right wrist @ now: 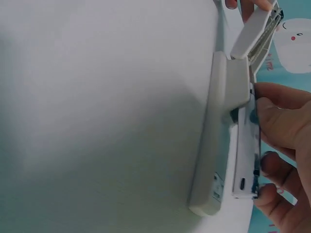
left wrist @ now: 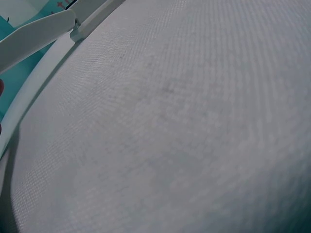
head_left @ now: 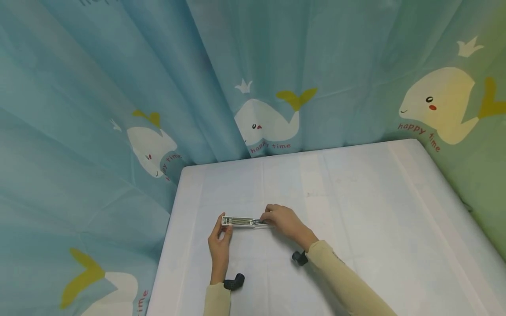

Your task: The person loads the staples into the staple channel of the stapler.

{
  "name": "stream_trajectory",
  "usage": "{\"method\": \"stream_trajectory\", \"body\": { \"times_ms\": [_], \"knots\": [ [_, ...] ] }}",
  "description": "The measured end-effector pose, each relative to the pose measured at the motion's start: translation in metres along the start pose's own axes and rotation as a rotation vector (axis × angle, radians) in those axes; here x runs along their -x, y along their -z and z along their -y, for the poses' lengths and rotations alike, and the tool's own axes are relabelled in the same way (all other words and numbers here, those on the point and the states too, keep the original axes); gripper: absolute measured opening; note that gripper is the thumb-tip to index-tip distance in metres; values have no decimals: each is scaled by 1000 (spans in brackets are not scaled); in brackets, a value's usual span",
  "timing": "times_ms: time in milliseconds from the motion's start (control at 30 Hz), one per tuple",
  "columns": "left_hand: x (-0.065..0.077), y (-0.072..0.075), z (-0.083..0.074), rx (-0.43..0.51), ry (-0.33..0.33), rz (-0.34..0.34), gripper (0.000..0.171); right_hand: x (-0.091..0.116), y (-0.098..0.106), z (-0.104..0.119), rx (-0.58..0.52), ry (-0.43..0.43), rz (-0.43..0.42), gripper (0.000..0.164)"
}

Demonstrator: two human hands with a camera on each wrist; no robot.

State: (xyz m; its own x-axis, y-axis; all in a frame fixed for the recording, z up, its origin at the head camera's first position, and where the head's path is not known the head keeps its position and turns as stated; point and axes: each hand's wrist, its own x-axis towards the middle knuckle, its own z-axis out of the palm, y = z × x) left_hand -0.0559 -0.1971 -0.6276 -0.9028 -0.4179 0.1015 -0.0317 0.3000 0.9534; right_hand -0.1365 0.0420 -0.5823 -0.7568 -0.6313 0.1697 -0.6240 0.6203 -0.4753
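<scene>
Two hands work at an opened white stapler (head_left: 239,222).
The left hand (head_left: 219,249) grips the stapler's left end between thumb and fingers; the right hand (head_left: 283,220) pinches a metal strip (right wrist: 246,158) at its right. Beneath the stapler, which seemingly rests on it, is the white-covered table (head_left: 367,197); beyond hangs a whale-print curtain (head_left: 340,105).
</scene>
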Motion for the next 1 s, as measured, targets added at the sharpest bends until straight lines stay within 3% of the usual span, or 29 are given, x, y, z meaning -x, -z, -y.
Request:
{"method": "stream_trajectory", "body": {
  "times_ms": [267, 400, 533, 767, 1000],
  "knots": [
    [0, 0, 0, 21, -1, 6, 51, 0, 6, -1, 60, 28, 52, 10],
    [0, 0, 1, 7, -20, -6, 51, 4, 10, -2, 57, 16, 71, 24],
    [0, 1, 0, 10, -22, -5, 51, 11, 14, -7, -28, 8, 55, 33],
    [1, 3, 0, 12, -9, 6, 52, 19, 13, -17, -199, -51, -4, 17],
    [0, 3, -4, 38, 11, 25, 50, 23, 5, -27, -374, -146, -154, 20]
  ]
}}
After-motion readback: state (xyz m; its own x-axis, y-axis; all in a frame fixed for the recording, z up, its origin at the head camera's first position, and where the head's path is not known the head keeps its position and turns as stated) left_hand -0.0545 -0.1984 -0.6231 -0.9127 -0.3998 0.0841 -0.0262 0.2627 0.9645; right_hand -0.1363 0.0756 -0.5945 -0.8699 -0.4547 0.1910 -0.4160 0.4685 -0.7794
